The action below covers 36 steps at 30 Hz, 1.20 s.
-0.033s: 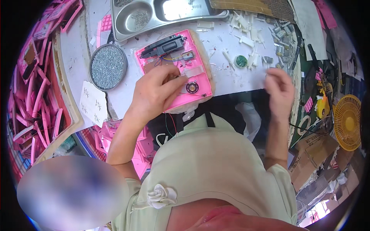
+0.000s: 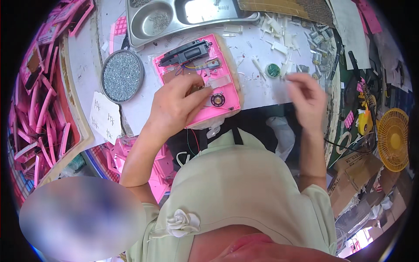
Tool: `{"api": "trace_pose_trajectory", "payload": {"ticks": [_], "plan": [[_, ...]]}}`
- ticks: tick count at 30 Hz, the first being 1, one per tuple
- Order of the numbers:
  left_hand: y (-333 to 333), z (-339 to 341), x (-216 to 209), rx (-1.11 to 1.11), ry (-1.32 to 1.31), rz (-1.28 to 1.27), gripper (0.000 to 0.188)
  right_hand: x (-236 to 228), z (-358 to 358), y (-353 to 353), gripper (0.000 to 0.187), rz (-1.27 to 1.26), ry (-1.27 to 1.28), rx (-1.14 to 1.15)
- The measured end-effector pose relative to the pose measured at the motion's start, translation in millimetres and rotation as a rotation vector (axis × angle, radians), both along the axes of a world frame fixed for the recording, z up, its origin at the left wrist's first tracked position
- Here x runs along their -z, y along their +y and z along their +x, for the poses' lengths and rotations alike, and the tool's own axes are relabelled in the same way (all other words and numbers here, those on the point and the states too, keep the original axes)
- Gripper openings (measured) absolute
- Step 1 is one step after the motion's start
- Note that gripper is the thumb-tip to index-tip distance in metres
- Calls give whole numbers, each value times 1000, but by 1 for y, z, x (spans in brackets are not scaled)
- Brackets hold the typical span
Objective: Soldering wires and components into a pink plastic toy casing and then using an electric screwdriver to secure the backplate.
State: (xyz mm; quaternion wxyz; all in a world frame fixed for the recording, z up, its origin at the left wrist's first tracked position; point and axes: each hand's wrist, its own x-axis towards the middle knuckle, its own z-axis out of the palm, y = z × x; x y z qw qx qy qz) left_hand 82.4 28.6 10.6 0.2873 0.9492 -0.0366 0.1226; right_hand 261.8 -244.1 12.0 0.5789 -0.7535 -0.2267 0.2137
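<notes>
On the table before me a pink plastic casing (image 2: 224, 52) lies on a padded, plastic-covered base. It carries a black mechanism (image 2: 187, 52), a small motor (image 2: 213, 63) with coloured wires and a round black speaker (image 2: 218, 100). My left hand (image 2: 176, 100) rests over the casing's left middle, thumb and fingers closed together; whatever they pinch is hidden. Off to the casing's right, my right hand (image 2: 309, 99) hovers above the table's front edge, fingers bent and fingertips smeared by motion. Close to its fingertips stands a small round container of green stuff (image 2: 273, 70).
A round tin of small metal pieces (image 2: 122, 75) and a steel compartment tray (image 2: 174, 26) stand left and back. White plastic parts (image 2: 279, 35) and small motors (image 2: 321, 37) lie back right. Pink casings (image 2: 39, 113) are piled at left; a yellow fan (image 2: 393, 139) is at right.
My right hand has moved left, from beside the small motors toward the round green container. The left hand and the casing have not visibly moved.
</notes>
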Motion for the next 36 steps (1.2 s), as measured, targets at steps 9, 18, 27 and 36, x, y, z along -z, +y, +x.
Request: {"api": "trace_pose_trajectory", "payload": {"ticks": [9,18,27,36], "plan": [[1,-2,6,-12,-76,18,28,6,-3,128,25,-283,-696,-387],[-7,4,3,-169,-130,54,35,-11,-12,140,24,-536,-858,-408],[-11,18,8,-259,-134,217,35,-5,4,136,18,-471,-525,-458],[-9,18,14,-258,-188,148,31,-21,7,142,19,-573,-734,-657]]}}
